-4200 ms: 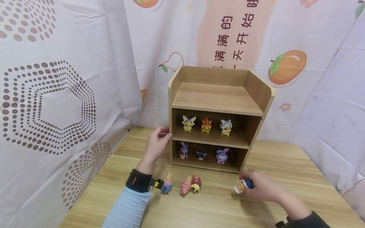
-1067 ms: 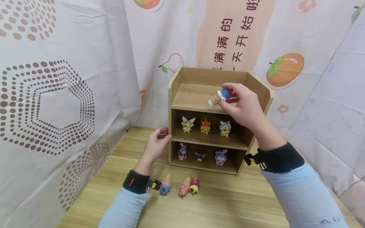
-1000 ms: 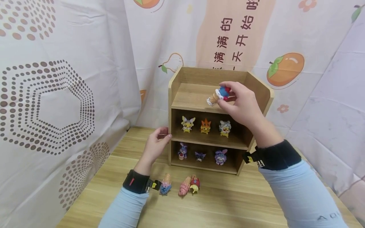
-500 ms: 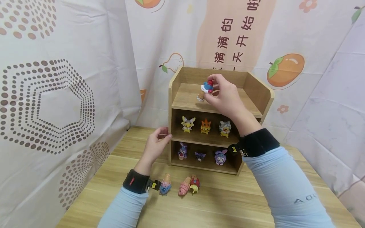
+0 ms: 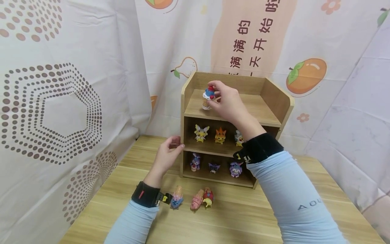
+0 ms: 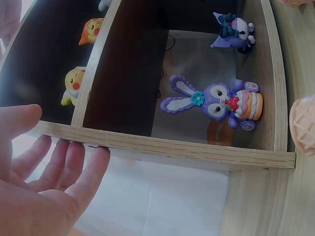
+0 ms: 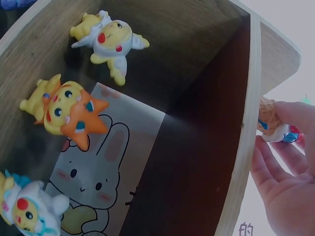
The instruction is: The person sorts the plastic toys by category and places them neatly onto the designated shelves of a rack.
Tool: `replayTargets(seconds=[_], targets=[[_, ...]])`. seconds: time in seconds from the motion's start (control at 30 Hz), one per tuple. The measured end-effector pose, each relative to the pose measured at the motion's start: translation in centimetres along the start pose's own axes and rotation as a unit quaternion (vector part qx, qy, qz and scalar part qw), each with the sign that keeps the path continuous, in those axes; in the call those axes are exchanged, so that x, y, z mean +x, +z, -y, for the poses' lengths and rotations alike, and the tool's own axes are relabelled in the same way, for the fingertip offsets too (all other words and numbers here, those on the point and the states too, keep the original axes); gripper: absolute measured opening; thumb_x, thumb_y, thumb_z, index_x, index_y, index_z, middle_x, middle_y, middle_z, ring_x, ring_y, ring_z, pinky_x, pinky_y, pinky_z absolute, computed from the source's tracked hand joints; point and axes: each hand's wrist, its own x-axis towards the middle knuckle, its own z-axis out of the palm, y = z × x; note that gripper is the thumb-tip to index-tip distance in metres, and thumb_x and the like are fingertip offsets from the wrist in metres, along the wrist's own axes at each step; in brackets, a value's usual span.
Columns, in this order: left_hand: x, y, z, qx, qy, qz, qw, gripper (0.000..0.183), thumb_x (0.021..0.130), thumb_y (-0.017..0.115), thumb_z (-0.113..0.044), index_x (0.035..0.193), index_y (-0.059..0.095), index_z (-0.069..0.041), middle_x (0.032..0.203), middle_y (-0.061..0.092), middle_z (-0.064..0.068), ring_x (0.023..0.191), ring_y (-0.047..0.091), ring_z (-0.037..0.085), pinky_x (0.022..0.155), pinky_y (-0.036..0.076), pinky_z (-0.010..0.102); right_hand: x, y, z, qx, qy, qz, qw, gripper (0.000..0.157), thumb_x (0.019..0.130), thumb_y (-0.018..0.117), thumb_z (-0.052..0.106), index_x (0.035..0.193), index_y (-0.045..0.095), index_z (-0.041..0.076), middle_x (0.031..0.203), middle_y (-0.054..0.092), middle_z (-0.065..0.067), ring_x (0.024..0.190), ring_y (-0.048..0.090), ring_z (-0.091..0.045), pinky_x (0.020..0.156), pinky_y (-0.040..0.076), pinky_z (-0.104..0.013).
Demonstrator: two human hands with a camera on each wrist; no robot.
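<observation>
My right hand pinches an ice-cream-cone figurine with a blue, white and red top, between thumb and fingers. The figurine is upright at the left part of the top shelf board, its base close over the wood. In the right wrist view, the cone shows beyond the shelf's edge, the hand around it. My left hand touches the left side of the small wooden shelf. The left wrist view shows its fingers extended against the side panel, thumb apart from them.
On the middle level stand three yellow figurines, one in orange. Purple figurines, including a rabbit, stand below. Lying on the table are a blue-pink cone figurine, a pink one and a red-yellow one. Printed curtains hang behind.
My right hand lifted the cone figurine from the table's right side to the top shelf, then carried it leftward, turning it from tilted to upright. My left hand stays at the shelf's side.
</observation>
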Motion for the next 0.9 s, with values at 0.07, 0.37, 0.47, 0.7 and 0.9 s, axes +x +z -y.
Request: replayTargets(seconds=[0.07,0.37,0.47,0.7,0.9], targets=[[0.0,0.0,0.0,0.000,-0.001,0.001,1.0000,0.032,0.097,0.069,-0.013,0.126,0.064,0.000,0.119,0.066,0.016,0.110,0.063,0.033,0.092,0.055,0.044,0.1,0.3,0.1,-0.002,0.000,0.005,1.000,0.051,0.093,0.073,0.010,0.140,0.054,0.007,0.133,0.063,-0.015,0.111,0.066,-0.028,0.092,0.055,-0.041],[-0.1,0.1,0.0,-0.004,0.001,0.000,1.0000,0.033,0.096,0.070,-0.013,0.125,0.064,0.001,0.119,0.065,0.016,0.110,0.063,0.033,0.093,0.055,0.044,0.3,1.1,0.1,-0.021,-0.004,0.010,1.000,0.057,0.094,0.073,0.012,0.146,0.050,0.008,0.133,0.064,-0.016,0.112,0.066,-0.028,0.089,0.056,-0.041],[0.0,0.0,0.1,-0.006,-0.002,0.001,1.0000,0.034,0.096,0.070,-0.013,0.127,0.063,0.001,0.120,0.065,0.016,0.110,0.063,0.033,0.094,0.054,0.044,0.3,1.2,0.0,-0.021,-0.002,0.014,1.000,0.060,0.094,0.073,0.012,0.148,0.048,0.009,0.133,0.064,-0.016,0.109,0.067,-0.026,0.086,0.057,-0.039],[0.0,0.0,0.1,-0.008,-0.003,0.004,1.0000,0.036,0.096,0.070,-0.013,0.128,0.062,0.001,0.121,0.065,0.017,0.111,0.062,0.033,0.093,0.055,0.044,0.2,0.5,-0.3,0.000,0.013,0.033,0.999,0.067,0.092,0.069,0.008,0.153,0.043,0.011,0.136,0.062,-0.014,0.104,0.068,-0.023,0.085,0.056,-0.038],[-0.1,0.0,0.0,-0.008,-0.001,0.004,1.0000,0.035,0.096,0.070,-0.012,0.127,0.063,0.001,0.121,0.065,0.017,0.111,0.063,0.033,0.093,0.055,0.043,-0.1,-0.6,-0.6,0.007,0.020,0.049,0.999,0.069,0.089,0.062,0.004,0.154,0.042,0.016,0.141,0.059,-0.012,0.113,0.065,-0.027,0.089,0.055,-0.042]])
